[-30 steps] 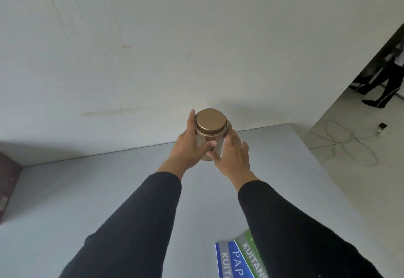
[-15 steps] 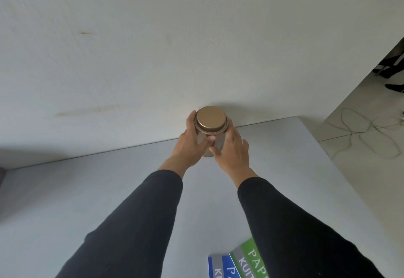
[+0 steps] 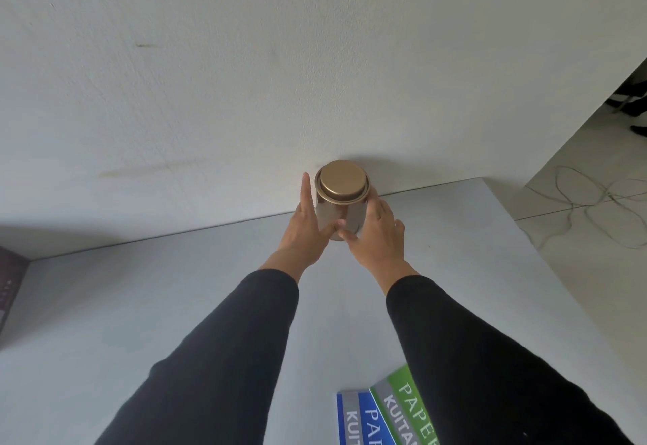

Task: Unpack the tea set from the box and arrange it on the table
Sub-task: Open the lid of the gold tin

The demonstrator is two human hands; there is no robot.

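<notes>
A round gold-brown tea tin [image 3: 341,211] with a flat lid stands upright at the far edge of the grey table [image 3: 175,304], close to the white wall. My left hand [image 3: 308,231] lies against its left side with the fingers stretched up along it. My right hand [image 3: 380,238] wraps its right side. Both thumbs meet on the front of the tin near its base, which they hide. A corner of a dark maroon box [image 3: 10,287] shows at the left edge of the view.
Blue and green packs printed with "PAPER" [image 3: 385,413] lie at the near edge of the table, partly under my right sleeve. The table's right edge drops to a tiled floor with loose cables [image 3: 595,206]. A person's feet show at the far right.
The tin and both hands have moved a little farther toward the wall. My left fingers have straightened along the tin's side. The maroon box has come back into view at the left.
</notes>
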